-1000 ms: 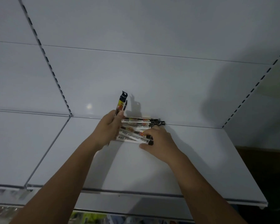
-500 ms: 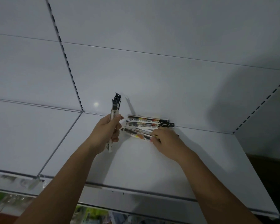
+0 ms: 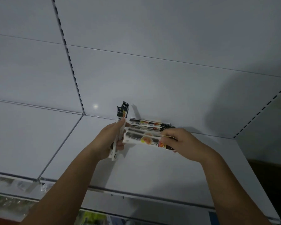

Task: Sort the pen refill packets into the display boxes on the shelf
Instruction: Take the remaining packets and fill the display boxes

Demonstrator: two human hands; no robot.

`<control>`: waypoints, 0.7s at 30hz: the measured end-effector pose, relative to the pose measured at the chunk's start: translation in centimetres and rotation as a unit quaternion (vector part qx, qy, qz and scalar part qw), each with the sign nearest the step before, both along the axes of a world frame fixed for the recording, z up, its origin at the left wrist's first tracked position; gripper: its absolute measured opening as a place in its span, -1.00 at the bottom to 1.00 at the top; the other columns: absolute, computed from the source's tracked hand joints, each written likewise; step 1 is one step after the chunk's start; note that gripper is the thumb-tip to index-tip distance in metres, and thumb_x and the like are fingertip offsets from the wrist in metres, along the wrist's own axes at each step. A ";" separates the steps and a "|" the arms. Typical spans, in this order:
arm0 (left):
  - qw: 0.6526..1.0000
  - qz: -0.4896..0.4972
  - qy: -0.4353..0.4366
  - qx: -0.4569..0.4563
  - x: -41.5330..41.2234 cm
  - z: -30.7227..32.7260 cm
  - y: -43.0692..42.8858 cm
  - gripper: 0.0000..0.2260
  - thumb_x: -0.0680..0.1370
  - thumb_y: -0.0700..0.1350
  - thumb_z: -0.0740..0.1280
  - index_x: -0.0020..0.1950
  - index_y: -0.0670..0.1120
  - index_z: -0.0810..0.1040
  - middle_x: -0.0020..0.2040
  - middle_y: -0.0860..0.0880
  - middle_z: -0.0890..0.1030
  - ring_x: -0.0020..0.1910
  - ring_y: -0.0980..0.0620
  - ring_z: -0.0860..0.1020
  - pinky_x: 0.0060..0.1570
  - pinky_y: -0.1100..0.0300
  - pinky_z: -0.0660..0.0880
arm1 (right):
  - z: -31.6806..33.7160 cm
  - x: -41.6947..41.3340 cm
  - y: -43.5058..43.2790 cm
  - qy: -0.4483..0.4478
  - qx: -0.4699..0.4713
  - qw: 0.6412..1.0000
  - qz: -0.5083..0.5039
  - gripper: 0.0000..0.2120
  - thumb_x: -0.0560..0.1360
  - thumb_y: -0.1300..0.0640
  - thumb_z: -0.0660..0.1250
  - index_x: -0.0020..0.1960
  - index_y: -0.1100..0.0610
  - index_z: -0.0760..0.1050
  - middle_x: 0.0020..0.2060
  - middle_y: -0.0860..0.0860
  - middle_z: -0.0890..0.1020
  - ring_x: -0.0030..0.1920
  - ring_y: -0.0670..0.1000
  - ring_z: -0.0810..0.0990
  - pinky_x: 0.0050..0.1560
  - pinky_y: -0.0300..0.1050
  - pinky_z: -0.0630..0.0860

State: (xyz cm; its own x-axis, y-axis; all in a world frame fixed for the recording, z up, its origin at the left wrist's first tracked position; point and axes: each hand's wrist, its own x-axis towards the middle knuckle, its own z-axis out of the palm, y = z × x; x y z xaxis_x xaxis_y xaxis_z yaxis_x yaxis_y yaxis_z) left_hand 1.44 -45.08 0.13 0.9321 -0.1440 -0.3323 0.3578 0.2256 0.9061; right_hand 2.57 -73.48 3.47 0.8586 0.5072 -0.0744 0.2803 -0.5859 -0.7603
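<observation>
My left hand (image 3: 109, 140) grips a couple of long, narrow pen refill packets (image 3: 122, 111) upright, their black tops sticking out above my fingers. My right hand (image 3: 183, 143) pinches another refill packet (image 3: 141, 138) by its right end and holds it level, lifted a little off the white shelf (image 3: 152, 172); the packet is blurred. Behind it, a small pile of refill packets (image 3: 146, 125) lies flat on the shelf against the back panel. No display box is in view.
The shelf's front edge (image 3: 136, 194) runs across the lower part of the view. A slotted upright (image 3: 68, 57) divides the white back wall on the left; another slotted upright (image 3: 263, 108) is at the right. Coloured goods (image 3: 91, 218) show on the level below.
My right hand has lifted one packet off the pile and drawn it toward me. My left hand keeps its upright packets. The camera has shifted, moving everything rightward in view.
</observation>
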 end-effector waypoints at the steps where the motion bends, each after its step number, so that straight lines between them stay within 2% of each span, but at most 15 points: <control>1: 0.999 -0.030 0.020 -0.004 0.0 0.1 -0.2 -0.48 0.62 0.27 0.29 0.25 -0.16 0.65 0.05 -0.25 0.69 -0.15 -0.22 0.64 -0.12 0.00 0.57 | 0.2 0.0 0.3 -0.001 -0.008 1.000 0.017 -0.78 0.69 0.05 0.31 -0.10 0.06 0.61 -0.34 -0.15 0.50 -0.30 -0.16 0.45 -0.23 -0.27 0.43; 2: 0.998 -0.056 0.038 -0.013 0.0 0.2 -0.5 -0.46 0.61 0.29 0.28 0.28 -0.14 0.67 0.16 -0.25 0.70 0.04 -0.28 0.68 0.09 -0.09 0.60 | 0.3 0.0 0.7 -0.005 -0.018 0.999 0.031 -0.78 0.68 0.04 0.32 -0.11 0.05 0.62 -0.32 -0.15 0.53 -0.28 -0.16 0.47 -0.20 -0.24 0.43; 3: 0.995 -0.085 0.050 -0.027 0.0 0.3 -0.7 -0.46 0.61 0.29 0.27 0.28 -0.12 0.69 0.21 -0.25 0.69 0.14 -0.27 0.68 0.21 -0.12 0.58 | 0.5 0.1 1.0 -0.011 -0.027 0.999 0.037 -0.79 0.68 0.04 0.33 -0.11 0.02 0.64 -0.28 -0.15 0.58 -0.24 -0.16 0.52 -0.15 -0.21 0.47; 4: 0.991 -0.118 0.050 -0.035 -0.1 0.4 -1.0 -0.48 0.61 0.28 0.27 0.26 -0.11 0.71 0.22 -0.25 0.69 0.13 -0.24 0.68 0.20 -0.09 0.58 | 0.6 0.3 1.3 -0.016 -0.034 0.999 0.033 -0.82 0.67 0.02 0.34 -0.05 0.01 0.67 -0.20 -0.14 0.66 -0.16 -0.15 0.60 -0.06 -0.15 0.53; 6: 0.983 -0.181 0.029 -0.023 -0.3 0.8 -1.3 -0.53 0.62 0.25 0.33 0.23 -0.10 0.72 0.19 -0.26 0.69 -0.01 -0.17 0.67 0.01 0.01 0.61 | 0.8 0.7 1.7 -0.030 -0.036 0.999 0.006 -0.84 0.64 -0.02 0.38 0.12 -0.04 0.71 0.00 -0.17 0.72 0.05 -0.17 0.65 0.13 -0.08 0.58; 9: 0.978 -0.209 0.019 -0.004 -0.7 0.9 -1.3 -0.54 0.51 0.18 0.45 0.18 -0.17 0.70 -0.02 -0.24 0.69 -0.22 -0.08 0.65 -0.25 0.12 0.60 | 1.4 1.1 1.6 -0.043 -0.001 0.999 -0.027 -0.78 0.58 -0.08 0.44 0.22 -0.16 0.68 0.15 -0.31 0.67 0.20 -0.29 0.59 0.24 -0.16 0.51; 10: 0.977 -0.213 0.012 -0.005 -0.8 1.0 -1.4 -0.57 0.52 0.16 0.47 0.17 -0.18 0.71 -0.02 -0.24 0.70 -0.23 -0.06 0.65 -0.27 0.14 0.60 | 1.6 1.2 1.6 -0.050 0.015 0.998 -0.042 -0.77 0.56 -0.08 0.48 0.22 -0.16 0.67 0.14 -0.30 0.67 0.18 -0.29 0.59 0.21 -0.18 0.51; 12: 0.973 -0.229 -0.016 -0.015 -1.0 1.2 -1.7 -0.63 0.64 0.06 0.36 0.25 -0.21 0.68 0.15 -0.27 0.69 -0.18 -0.03 0.67 -0.25 0.17 0.61 | 1.8 1.2 2.1 -0.051 0.069 0.993 -0.082 -0.75 0.50 -0.01 0.56 0.16 -0.12 0.66 0.08 -0.21 0.69 0.06 -0.23 0.65 0.02 -0.25 0.54; 15: 0.968 -0.246 -0.047 -0.014 -1.0 1.6 -2.1 -0.56 0.72 0.02 0.18 0.35 -0.30 0.59 0.25 -0.28 0.67 -0.12 0.01 0.68 -0.18 0.22 0.59 | 1.5 0.9 3.5 -0.039 0.158 0.977 -0.135 -0.74 0.43 0.13 0.62 0.07 0.02 0.64 -0.07 -0.06 0.71 -0.15 -0.11 0.71 -0.26 -0.30 0.57; 17: 0.967 -0.247 -0.064 0.024 -1.1 1.8 -2.4 -0.49 0.73 0.12 0.13 0.33 -0.27 0.61 0.22 -0.23 0.69 -0.03 0.00 0.69 -0.08 0.21 0.58 | 1.1 0.7 4.3 -0.042 0.183 0.970 -0.152 -0.72 0.40 0.17 0.64 0.04 0.04 0.62 -0.12 -0.04 0.72 -0.15 -0.07 0.72 -0.28 -0.26 0.61; 19: 0.970 -0.225 -0.073 0.053 -1.2 1.9 -2.6 -0.50 0.72 0.13 0.11 0.25 -0.23 0.64 0.11 -0.16 0.72 -0.09 0.06 0.68 -0.11 0.25 0.56 | 0.7 0.6 5.0 -0.041 0.215 0.963 -0.157 -0.69 0.39 0.20 0.65 0.04 0.07 0.61 -0.13 -0.02 0.74 -0.13 -0.02 0.73 -0.25 -0.15 0.66; 21: 0.975 -0.203 -0.074 0.048 -1.3 1.9 -2.8 -0.56 0.70 0.12 0.16 0.19 -0.20 0.64 0.01 -0.14 0.71 -0.17 0.07 0.65 -0.17 0.25 0.55 | 0.4 0.3 5.8 -0.034 0.258 0.951 -0.166 -0.65 0.38 0.23 0.65 0.07 0.11 0.59 -0.13 0.03 0.76 -0.13 0.06 0.76 -0.18 0.04 0.72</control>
